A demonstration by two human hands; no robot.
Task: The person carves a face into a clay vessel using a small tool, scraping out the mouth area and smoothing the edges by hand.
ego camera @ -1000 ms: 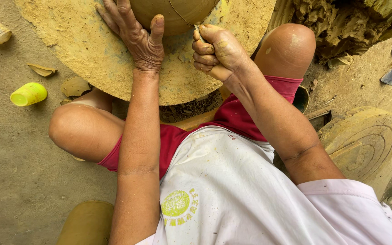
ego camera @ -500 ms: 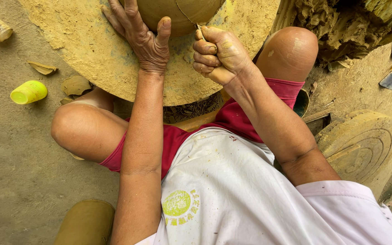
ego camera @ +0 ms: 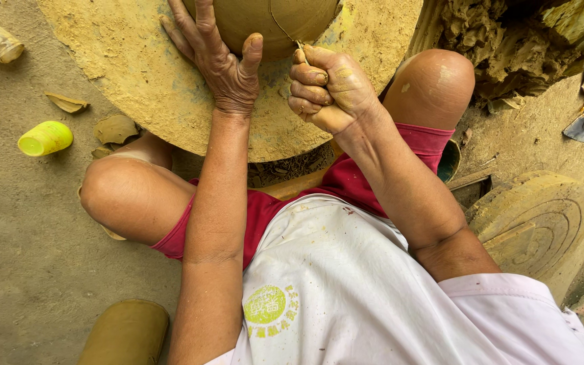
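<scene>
A round clay pot point(ego camera: 285, 20) sits on a large clay-caked potter's wheel point(ego camera: 136, 67) between my knees. My left hand point(ego camera: 217, 57) lies flat against the pot's near left side, fingers spread and thumb up on its wall. My right hand point(ego camera: 326, 88) is clenched into a fist just right of the pot's base, pinching a thin wire point(ego camera: 280, 23) that curves up across the pot's surface. Both hands are smeared with yellow clay.
A yellow plastic cup point(ego camera: 45, 137) lies on its side on the ground at left, with clay shards point(ego camera: 116, 128) beside it. A second round clay disc point(ego camera: 542, 223) lies at right, a heap of raw clay point(ego camera: 501, 40) behind it, and a clay lump point(ego camera: 126, 334) near my left hip.
The view has shifted slightly, so the wheel and hands sit lower in frame. My hands keep their places on the pot and the wire.
</scene>
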